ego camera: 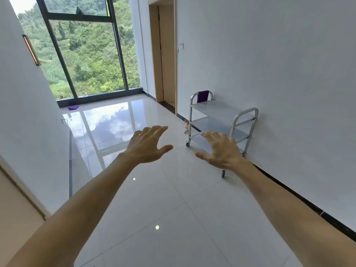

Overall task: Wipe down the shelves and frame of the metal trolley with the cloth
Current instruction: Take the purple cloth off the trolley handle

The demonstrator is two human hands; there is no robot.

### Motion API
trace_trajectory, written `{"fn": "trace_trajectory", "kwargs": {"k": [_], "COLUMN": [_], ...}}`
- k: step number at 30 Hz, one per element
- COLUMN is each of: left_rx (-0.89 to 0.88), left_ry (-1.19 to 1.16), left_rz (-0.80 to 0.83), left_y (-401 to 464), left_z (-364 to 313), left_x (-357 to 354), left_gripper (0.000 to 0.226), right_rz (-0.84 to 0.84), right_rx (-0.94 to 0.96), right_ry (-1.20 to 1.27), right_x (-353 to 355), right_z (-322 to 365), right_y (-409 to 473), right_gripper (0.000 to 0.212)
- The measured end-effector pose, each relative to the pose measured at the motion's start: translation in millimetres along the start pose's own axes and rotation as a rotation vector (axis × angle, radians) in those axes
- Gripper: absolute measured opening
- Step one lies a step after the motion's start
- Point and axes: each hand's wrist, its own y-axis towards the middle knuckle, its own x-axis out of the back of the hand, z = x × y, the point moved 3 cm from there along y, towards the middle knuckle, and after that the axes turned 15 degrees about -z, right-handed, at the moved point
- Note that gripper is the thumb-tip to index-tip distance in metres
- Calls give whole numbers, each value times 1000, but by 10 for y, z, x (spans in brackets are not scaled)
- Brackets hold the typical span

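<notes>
A three-shelf metal trolley on castors stands against the white right-hand wall, some way ahead of me. A purple cloth hangs over its far handle. Both my arms reach forward, palms down, fingers spread. My left hand hovers over the tiled floor, left of the trolley, holding nothing. My right hand is also empty and covers part of the trolley's lowest shelf in the view, still well short of it.
A glossy white tiled floor runs ahead to a tall window. A second purple item lies on the floor by the window. A wooden doorway opens beyond the trolley. A small orange object sits behind the trolley.
</notes>
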Motion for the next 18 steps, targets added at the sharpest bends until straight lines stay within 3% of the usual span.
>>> {"fn": "trace_trajectory", "kwargs": {"k": [18], "left_rx": [-30], "left_ry": [-98], "left_rz": [61], "left_y": [2155], "left_z": [1468], "left_x": [-1234], "left_gripper": [75], "right_rz": [39], "right_rx": [-121], "right_ry": [-2], "right_x": [-1394], "right_z": [-175], "right_y": [2308], "right_gripper": [74]}}
